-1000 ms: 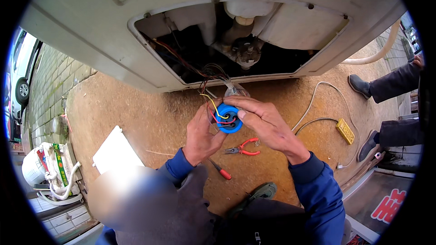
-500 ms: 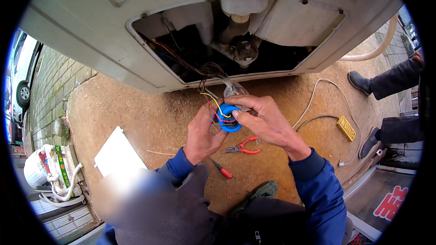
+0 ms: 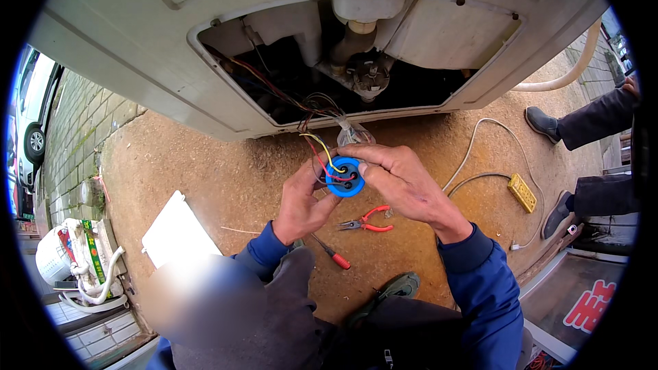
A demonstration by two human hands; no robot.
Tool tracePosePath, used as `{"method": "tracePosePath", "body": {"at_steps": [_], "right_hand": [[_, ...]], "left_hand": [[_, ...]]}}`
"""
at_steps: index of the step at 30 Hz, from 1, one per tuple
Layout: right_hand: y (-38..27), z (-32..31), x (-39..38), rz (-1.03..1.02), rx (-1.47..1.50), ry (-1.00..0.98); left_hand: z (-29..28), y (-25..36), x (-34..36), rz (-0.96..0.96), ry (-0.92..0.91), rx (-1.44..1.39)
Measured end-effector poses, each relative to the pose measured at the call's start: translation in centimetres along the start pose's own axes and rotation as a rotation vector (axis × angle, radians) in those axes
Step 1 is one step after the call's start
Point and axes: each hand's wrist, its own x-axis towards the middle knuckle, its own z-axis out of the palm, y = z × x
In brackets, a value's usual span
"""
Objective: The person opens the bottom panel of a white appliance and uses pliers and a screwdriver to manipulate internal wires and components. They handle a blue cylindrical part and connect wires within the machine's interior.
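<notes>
Between my two hands is a round blue capacitor, its dark end face turned up. Yellow, red and grey wires run into holes in that face. My left hand is closed round its left side, thumb near the lower rim. At the right rim my right hand grips it with thumb and fingers. The wires lead back to a bundle hanging from the opening of a white washing machine. Clear plastic film wraps part of that bundle. Both palms are hidden.
Red-handled pliers and a red-handled screwdriver lie on the ground below my hands. A white panel lies to the left. At the right are a yellow power strip with its cable and another person's shoes. A pale hose curves behind.
My right thumb has moved off the capacitor's end face to its right rim, so the wire holes now show. The capacitor has shifted slightly left and up.
</notes>
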Motion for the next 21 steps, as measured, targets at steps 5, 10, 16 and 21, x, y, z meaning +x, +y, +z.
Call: {"method": "tracePosePath", "body": {"at_steps": [5, 10, 16, 21], "right_hand": [[-0.08, 0.06, -0.04, 0.02, 0.0, -0.004], [0.03, 0.01, -0.08, 0.019, -0.01, -0.006], [0.11, -0.1, -0.18, 0.044, -0.003, -0.013], [-0.38, 0.46, -0.24, 0.05, 0.055, -0.001]], "left_hand": [[-0.2, -0.27, 0.05, -0.014, -0.031, -0.028], [-0.13, -0.26, 0.07, -0.033, -0.035, -0.053], [0.06, 0.06, 0.05, -0.048, -0.032, -0.066], [0.0, -0.18, 0.03, -0.025, -0.035, -0.043]]}}
